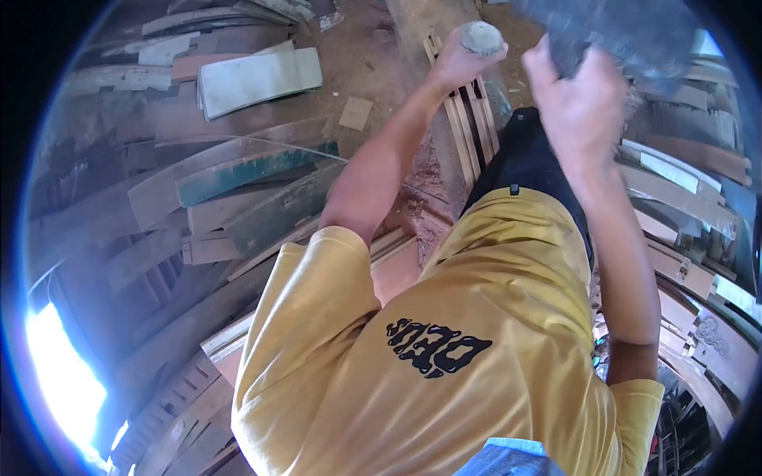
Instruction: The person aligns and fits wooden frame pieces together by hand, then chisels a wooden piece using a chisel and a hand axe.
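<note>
My left hand (467, 62) is closed around an upright chisel (481, 37), seen from above by its round, pale, worn handle end; its blade is hidden below the fist. It stands over narrow wooden strips (470, 131) with dark slots between them, lying lengthwise on a wooden beam (425, 20). My right hand (583, 99) is wrapped around the handle of a big dark mallet (619, 32), raised at the upper right and smeared by motion. The mallet head is apart from the chisel in this view.
Stacked boards (262, 79) and a green-painted plank (254, 174) lie to the left. More wood pieces (683, 198) are piled on the right. A small square offcut (355, 113) rests on the dusty floor, and reddish shavings (429, 214) lie beside the beam.
</note>
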Tool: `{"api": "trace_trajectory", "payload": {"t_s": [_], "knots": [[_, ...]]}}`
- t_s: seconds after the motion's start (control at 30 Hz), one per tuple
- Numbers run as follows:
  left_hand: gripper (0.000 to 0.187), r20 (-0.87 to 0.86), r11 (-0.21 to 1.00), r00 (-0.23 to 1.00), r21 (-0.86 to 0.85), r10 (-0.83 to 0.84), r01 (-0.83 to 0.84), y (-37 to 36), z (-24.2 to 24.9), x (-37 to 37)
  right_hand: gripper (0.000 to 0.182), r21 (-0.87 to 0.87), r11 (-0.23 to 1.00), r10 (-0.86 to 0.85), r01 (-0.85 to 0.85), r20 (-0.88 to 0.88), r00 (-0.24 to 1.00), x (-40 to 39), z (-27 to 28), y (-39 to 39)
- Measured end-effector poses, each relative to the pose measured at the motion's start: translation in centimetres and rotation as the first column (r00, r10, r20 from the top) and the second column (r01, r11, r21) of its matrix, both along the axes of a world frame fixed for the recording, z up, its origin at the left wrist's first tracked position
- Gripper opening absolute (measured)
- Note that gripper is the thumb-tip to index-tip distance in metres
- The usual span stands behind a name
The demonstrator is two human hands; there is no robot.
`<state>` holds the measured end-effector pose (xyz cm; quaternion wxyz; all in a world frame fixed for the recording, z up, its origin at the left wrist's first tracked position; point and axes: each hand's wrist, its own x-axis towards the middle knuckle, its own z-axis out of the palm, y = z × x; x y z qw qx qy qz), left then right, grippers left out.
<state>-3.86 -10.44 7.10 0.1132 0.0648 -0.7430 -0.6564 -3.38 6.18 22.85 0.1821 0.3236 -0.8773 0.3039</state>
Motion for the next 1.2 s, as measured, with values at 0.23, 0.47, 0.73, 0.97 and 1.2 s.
{"api": "trace_trajectory", "payload": {"t_s": [0.23,0.47,0.73,0.97,1.2], "knots": [[0.028,-0.247,0.994,0.968,-0.088,0.036,-0.059,0.8,-1.7,-2.6,0.046,0.343,0.937,-0.081,-0.070,0.408,0.910,-1.5,1.1,1.2],[0.023,-0.099,0.948,0.946,0.114,0.310,-0.299,2.4,-3.9,1.1,0.036,-0.047,0.999,0.022,0.006,0.562,0.827,0.9,3.7,5.4],[0.021,-0.145,0.979,0.970,-0.032,0.195,-0.201,3.1,6.9,2.7,0.025,-0.136,0.965,-0.047,0.225,0.753,0.657,3.7,4.1,9.4],[0.022,-0.216,0.967,0.972,0.251,0.090,-0.034,-0.1,2.0,-1.9,0.022,-0.141,0.957,-0.051,0.255,0.780,0.624,3.1,3.3,11.7],[0.021,-0.091,0.962,0.996,0.270,-0.016,0.040,0.2,0.5,-2.0,0.020,-0.156,0.947,-0.068,0.280,0.757,0.650,3.0,3.6,11.4]]}}
